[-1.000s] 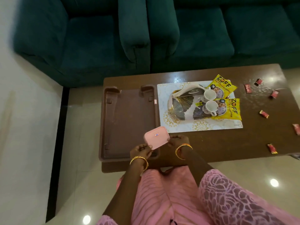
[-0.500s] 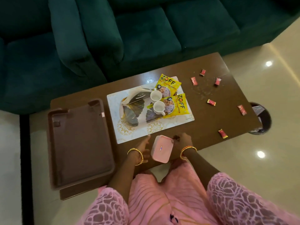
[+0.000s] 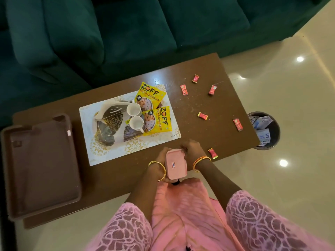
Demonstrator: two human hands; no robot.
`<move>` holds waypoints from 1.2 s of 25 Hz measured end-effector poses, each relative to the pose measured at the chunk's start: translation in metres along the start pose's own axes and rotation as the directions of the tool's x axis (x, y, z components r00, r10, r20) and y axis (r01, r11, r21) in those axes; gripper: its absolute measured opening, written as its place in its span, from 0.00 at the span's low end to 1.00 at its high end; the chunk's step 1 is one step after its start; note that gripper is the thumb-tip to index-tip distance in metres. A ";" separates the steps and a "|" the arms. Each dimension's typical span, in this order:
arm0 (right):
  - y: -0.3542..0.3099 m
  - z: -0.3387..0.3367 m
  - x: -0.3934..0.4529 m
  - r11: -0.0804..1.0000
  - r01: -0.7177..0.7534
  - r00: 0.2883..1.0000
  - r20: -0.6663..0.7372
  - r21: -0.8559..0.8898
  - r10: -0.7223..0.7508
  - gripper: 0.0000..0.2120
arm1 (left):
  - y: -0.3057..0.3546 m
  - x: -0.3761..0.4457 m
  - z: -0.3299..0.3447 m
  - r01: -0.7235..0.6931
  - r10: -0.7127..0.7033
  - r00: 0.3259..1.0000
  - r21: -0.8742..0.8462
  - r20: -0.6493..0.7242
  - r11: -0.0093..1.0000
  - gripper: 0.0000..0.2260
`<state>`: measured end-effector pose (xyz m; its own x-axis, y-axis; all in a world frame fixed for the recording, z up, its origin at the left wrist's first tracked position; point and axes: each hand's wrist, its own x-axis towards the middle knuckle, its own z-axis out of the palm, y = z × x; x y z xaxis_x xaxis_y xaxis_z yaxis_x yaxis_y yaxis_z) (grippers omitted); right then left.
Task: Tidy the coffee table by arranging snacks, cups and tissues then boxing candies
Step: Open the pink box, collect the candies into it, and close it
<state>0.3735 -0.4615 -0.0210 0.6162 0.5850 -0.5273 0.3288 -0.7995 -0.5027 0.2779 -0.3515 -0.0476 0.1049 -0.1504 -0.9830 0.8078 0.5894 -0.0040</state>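
I hold a small pink box (image 3: 176, 163) over the near edge of the brown coffee table (image 3: 217, 134). My left hand (image 3: 159, 163) grips its left side and my right hand (image 3: 192, 151) is on its far right corner. The lid looks closed. Several red wrapped candies lie scattered on the table's right part, one (image 3: 212, 153) just right of my right wrist, another (image 3: 202, 116) farther back. Two white cups (image 3: 136, 116) and two yellow snack packets (image 3: 155, 111) sit on a patterned tray (image 3: 107, 127) over a white placemat (image 3: 116, 154).
A large brown plastic tray (image 3: 41, 165) rests on the table's left end, overhanging it. A dark waste bin (image 3: 264, 131) holding paper stands on the floor off the right end. A green sofa (image 3: 126, 33) runs behind the table. Crumbs speckle the table's right half.
The view has swung right and the pink box has travelled with both hands from above the brown tray to the table's near edge, right of the placemat. It turned lengthwise.
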 end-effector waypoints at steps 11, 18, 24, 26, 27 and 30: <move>0.023 -0.016 -0.004 0.997 -0.004 0.997 -0.082 0.080 0.011 0.20 | 0.023 0.012 0.033 0.049 -0.049 0.999 -0.099 0.008 0.994 0.23; 0.063 -0.045 -0.017 0.961 -0.137 0.879 -0.419 0.238 0.229 0.12 | 0.046 0.030 0.009 -0.024 0.012 0.999 -0.306 -0.039 0.952 0.25; 0.081 0.003 0.027 0.987 -0.128 0.891 -0.425 0.097 0.157 0.09 | 0.056 0.059 0.000 -0.031 0.042 0.999 -0.330 0.026 0.943 0.29; 0.081 0.030 0.037 0.996 -0.070 0.898 -0.431 0.059 0.089 0.08 | 0.059 0.070 0.000 -0.019 0.038 0.998 -0.328 0.052 0.944 0.31; 0.082 0.042 0.041 0.997 -0.055 0.898 -0.435 0.053 0.073 0.08 | 0.059 0.075 0.000 -0.008 0.031 0.997 -0.329 0.065 0.944 0.32; 0.087 0.072 0.053 0.996 -0.061 0.891 -0.448 0.057 0.080 0.09 | 0.060 0.089 -0.003 0.015 0.026 0.992 -0.328 0.120 0.945 0.32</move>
<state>0.3835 -0.4908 -0.1418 0.8955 0.3958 -0.2035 0.2490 -0.8245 -0.5081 0.3340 -0.3272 -0.1363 0.1951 -0.2294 -0.9536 0.5743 0.8149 -0.0785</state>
